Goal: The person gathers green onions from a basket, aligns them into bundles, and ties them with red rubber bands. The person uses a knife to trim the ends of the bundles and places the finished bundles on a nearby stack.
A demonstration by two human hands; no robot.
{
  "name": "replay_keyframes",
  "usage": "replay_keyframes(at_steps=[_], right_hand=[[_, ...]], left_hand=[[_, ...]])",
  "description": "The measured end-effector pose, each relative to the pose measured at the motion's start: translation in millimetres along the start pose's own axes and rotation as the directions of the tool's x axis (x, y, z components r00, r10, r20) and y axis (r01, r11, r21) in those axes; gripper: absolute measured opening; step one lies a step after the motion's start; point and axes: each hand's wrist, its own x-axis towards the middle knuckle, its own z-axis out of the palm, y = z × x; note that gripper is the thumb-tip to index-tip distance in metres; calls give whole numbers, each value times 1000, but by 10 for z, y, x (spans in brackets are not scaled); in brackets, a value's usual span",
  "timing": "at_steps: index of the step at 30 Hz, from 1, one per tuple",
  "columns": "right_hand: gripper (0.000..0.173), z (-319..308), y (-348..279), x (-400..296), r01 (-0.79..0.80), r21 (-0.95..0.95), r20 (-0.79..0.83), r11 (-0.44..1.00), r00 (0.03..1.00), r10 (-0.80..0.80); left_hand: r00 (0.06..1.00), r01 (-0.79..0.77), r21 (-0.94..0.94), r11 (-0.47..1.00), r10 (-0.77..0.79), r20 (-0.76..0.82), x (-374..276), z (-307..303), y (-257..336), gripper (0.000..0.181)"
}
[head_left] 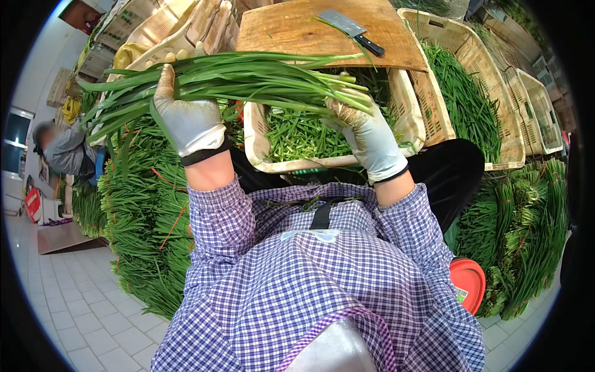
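Note:
A bunch of long, flat green leaves, apparently garlic chives (251, 79), lies level across both gloved hands. My left hand (186, 109) holds the leafy part, thumb in front and fingers behind. My right hand (365, 132) grips the pale stem ends. Beneath the bunch, a cream plastic crate (311, 163) holds cut green pieces (302, 139). Beyond it, a wooden board (288, 28) rests partly over the crate. A cleaver with a black handle (344, 25) lies on that board, a few loose leaves beside its blade.
Tied bundles of greens (144, 209) are piled at the left, with more bundles (520, 242) at the right. A crate of long greens (465, 97) stands at the right. A red lid (469, 283) is near my right side. Another person (69, 149) sits at the far left.

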Motion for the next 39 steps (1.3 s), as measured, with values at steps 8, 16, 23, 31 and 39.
replay_keyframes(at_steps=[8,16,23,31,39], right_hand=[[26,-419,44,-16,134,-201,-146,970,975,-165],[33,28,-416,-100,121,-467,183,876,982,-38],[21,88,-221,0,341,-414,119,844,940,-321],[8,15,58,142,382,-792,56,476,822,-566],[11,-897,-35,123,118,-543,-236,831,929,-286]], left_hand=[[921,289,-484,826,-102,376,327,-544,272,23],[938,-39,-225,974,113,329,130,-345,64,34],[957,53,-224,973,15,290,106,-210,-15,39],[913,56,-336,940,88,398,9,-118,-11,41],[927,-30,-382,924,169,335,97,-167,242,36]])
